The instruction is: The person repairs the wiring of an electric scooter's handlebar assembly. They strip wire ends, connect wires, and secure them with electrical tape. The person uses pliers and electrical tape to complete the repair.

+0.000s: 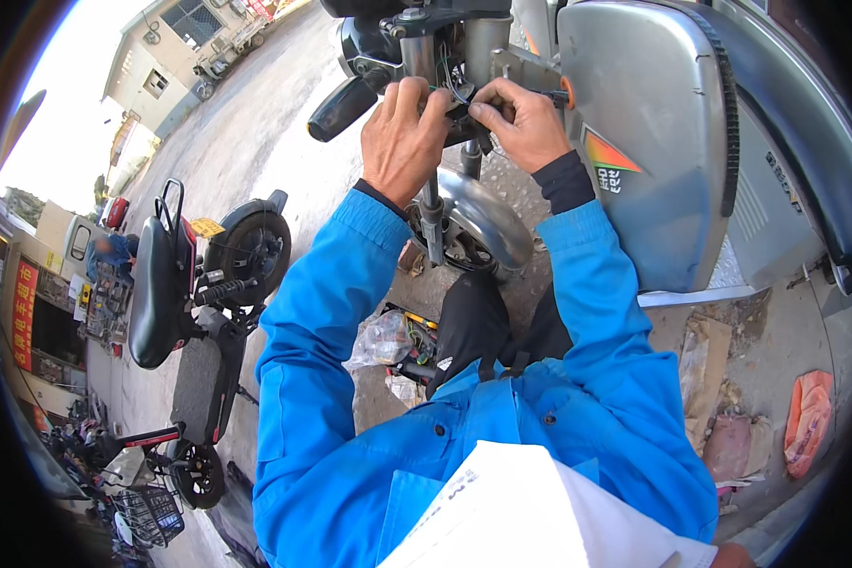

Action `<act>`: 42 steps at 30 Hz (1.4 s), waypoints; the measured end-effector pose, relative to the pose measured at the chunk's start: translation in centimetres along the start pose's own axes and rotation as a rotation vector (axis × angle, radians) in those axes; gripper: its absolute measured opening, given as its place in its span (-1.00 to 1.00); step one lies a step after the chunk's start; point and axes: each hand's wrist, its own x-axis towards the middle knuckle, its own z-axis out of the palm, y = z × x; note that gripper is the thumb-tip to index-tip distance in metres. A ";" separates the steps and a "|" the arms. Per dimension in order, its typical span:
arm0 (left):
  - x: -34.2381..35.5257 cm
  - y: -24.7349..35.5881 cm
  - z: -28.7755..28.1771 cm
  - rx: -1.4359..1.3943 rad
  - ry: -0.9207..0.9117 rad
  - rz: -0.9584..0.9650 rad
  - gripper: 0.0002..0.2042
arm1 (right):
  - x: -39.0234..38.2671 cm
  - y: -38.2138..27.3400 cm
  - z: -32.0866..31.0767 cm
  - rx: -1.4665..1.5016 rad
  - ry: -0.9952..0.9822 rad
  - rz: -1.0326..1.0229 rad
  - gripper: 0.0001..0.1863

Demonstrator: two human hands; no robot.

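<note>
At the top centre stands the front of a vehicle, with a fork (432, 222) over a metal mudguard (490, 213), a black handlebar grip (341, 109) and thin wires (452, 76) hanging beside the steering column (417, 57). My left hand (402, 142) has its fingers curled at the wires just below the column, thumb and fingertips pinched on them. My right hand (523, 128) pinches the same bunch of wires from the right, close to my left fingertips; exactly which strand each holds is too small to tell. A grey metal panel (653, 114) is right of my right hand.
An electric scooter (199, 379) stands at my left. Beyond it a person in blue (114, 251) is among parts near a shopfront with a red banner. A plastic bag and tools (383, 346) lie by my legs. Cardboard (701, 379) and an orange cloth (807, 421) lie right.
</note>
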 end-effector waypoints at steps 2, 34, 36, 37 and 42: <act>0.8 -0.7 0.1 0.092 0.096 0.158 -0.44 | 0.0 -0.1 -0.1 -0.013 -0.005 -0.014 -0.83; 3.9 0.3 -0.9 -0.408 -0.203 -0.146 -0.59 | 0.4 -0.7 0.3 -0.099 0.158 -0.082 -0.78; 4.2 0.5 -0.5 -0.458 -0.200 -0.196 -0.63 | 0.3 -0.8 0.5 -0.086 0.181 -0.064 -0.78; 4.2 0.6 -0.3 -0.478 -0.165 -0.197 -0.63 | 0.3 -0.9 0.8 -0.039 0.211 -0.074 -0.77; 4.2 0.2 -0.5 -0.895 -0.045 -0.244 -0.63 | 0.0 -1.1 0.0 0.096 0.177 -0.022 -0.77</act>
